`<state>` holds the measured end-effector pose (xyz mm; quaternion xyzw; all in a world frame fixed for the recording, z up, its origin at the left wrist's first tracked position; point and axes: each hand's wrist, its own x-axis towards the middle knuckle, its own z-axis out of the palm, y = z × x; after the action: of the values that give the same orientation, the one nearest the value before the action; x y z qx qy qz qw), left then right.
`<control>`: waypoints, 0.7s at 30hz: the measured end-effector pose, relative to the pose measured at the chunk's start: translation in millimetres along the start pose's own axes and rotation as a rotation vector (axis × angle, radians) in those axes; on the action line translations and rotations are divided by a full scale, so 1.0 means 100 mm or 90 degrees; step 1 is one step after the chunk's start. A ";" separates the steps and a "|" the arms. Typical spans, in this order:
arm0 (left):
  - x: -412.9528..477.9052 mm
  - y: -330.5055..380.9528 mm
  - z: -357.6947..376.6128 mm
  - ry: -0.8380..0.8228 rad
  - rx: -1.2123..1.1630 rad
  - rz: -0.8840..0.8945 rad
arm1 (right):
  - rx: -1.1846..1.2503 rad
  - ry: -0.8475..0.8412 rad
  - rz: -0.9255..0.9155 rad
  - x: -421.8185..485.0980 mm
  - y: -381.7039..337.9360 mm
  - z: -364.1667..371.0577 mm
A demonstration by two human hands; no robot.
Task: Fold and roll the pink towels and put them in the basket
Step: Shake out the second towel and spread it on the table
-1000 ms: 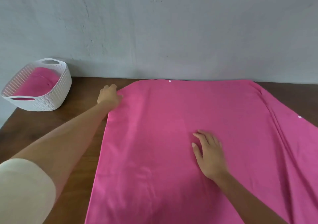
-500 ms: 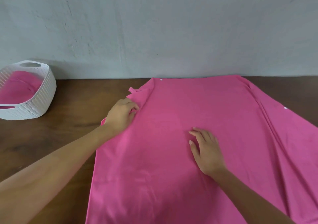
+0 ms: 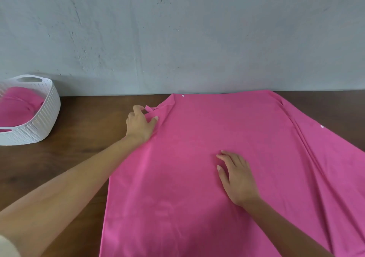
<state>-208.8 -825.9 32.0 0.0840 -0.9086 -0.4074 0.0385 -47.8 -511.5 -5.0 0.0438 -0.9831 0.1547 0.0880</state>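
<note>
Pink towel [image 3: 217, 177] spread on table [image 3: 88, 122], near edge cut off; left hand [image 3: 141, 125] pinching its bunched far-left corner, right hand [image 3: 237, 179] flat, fingers apart; basket [image 3: 47, 114] apparently holding pink cloth.

Two bare forearms in view, no watch or rings seen. Cream short sleeve [image 3: 7, 247] edge at near left corner, on left arm. Right arm unsleeved within frame.
</note>
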 end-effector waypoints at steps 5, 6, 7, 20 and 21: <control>0.30 -0.01 -0.02 -0.030 -0.092 -0.048 | 0.006 -0.001 0.003 0.00 0.00 0.00; 0.34 0.00 -0.01 -0.044 -0.110 -0.037 | 0.008 0.000 0.004 0.00 0.00 0.00; 0.37 0.02 -0.01 -0.056 -0.122 -0.021 | 0.009 0.001 0.004 -0.01 0.00 0.00; 0.63 0.26 0.07 -0.067 0.093 0.070 | 0.006 -0.001 0.009 -0.01 -0.01 -0.01; 0.64 0.29 0.07 -0.060 0.113 0.089 | 0.005 -0.003 0.010 -0.01 -0.01 -0.01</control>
<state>-276.7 -813.8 49.0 0.0045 -0.9454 -0.3254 0.0163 -46.8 -512.4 -3.7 0.0366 -0.9830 0.1591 0.0841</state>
